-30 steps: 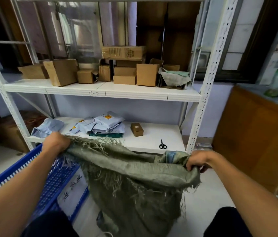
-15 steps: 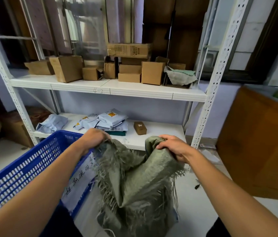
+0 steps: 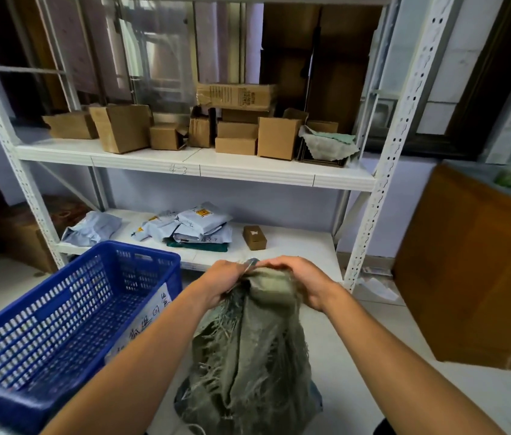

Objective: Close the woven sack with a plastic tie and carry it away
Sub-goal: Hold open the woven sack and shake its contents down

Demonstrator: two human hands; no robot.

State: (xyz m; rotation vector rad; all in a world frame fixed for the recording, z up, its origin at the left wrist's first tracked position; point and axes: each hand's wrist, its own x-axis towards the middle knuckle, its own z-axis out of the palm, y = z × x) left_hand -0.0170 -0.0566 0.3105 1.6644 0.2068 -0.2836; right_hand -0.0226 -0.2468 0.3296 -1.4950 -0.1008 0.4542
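- Head view, 1 camera, looking forward and down.
- Sack: grey-green woven, frayed fringe at its mouth, standing on the pale floor in front of the rack. Mouth bunched into a narrow neck at the top.
- Left hand: fingers curled tight around the left side of the neck, fringe spilling below the fist.
- Right hand: closed over the top and right side of the neck, palm down. The 2 hands almost meet above the bunch.
- A small grey bit pokes up between the hands at the neck top; cannot tell what it is. Cannot make out a tie.
- Crate: blue, perforated, just left of the sack, under the left forearm; a white label with handwriting on its near wall.
- Lower shelf, behind the hands: pile of grey mailers, 1 more mailer further left, 1 small brown box to the right of the pile.
- Upper shelf: row of cardboard boxes, a cloth draped over a tray at the right end. "4-3" written on the shelf edge.
- Brown cabinet to the right of the rack, well apart from the sack.
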